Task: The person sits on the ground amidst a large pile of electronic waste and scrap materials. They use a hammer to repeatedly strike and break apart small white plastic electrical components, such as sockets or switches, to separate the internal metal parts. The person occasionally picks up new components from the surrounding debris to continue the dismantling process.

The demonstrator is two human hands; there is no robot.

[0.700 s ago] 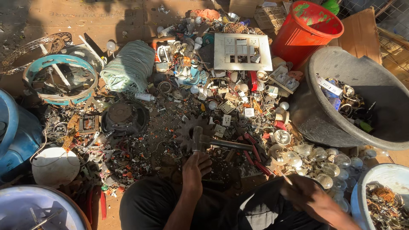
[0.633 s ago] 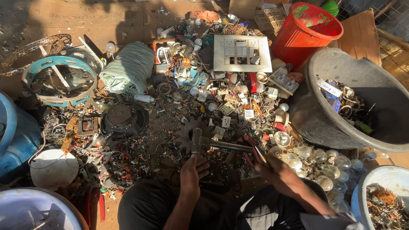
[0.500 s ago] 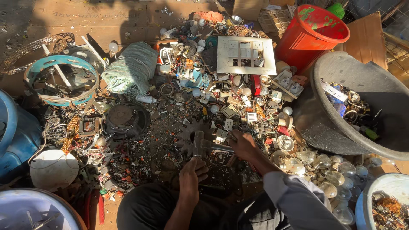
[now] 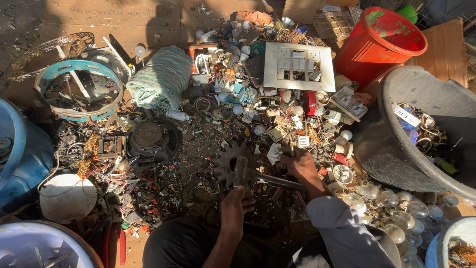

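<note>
Scrap crowds us on the ground: a grey tub [image 4: 396,149] and red bucket [image 4: 377,44] to our right, a white switch plate [image 4: 299,67] ahead, clear bulbs [image 4: 391,203] by our right sleeve. Our left hand [image 4: 237,206] wraps closed around the hammer [image 4: 258,176], its head on a toothed gear [image 4: 233,161]. Our right hand [image 4: 297,166] lies beside the gear, among small parts; we cannot tell its grip.

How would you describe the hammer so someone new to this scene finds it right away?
Start at the big grey tub on the right and move left across the scrap pile to the person's right hand. Just below it lies the hammer: a dark metal handle running left to a head that rests on a toothed gear, above the left hand. It is the only long straight tool there, amid small broken bits.
</note>
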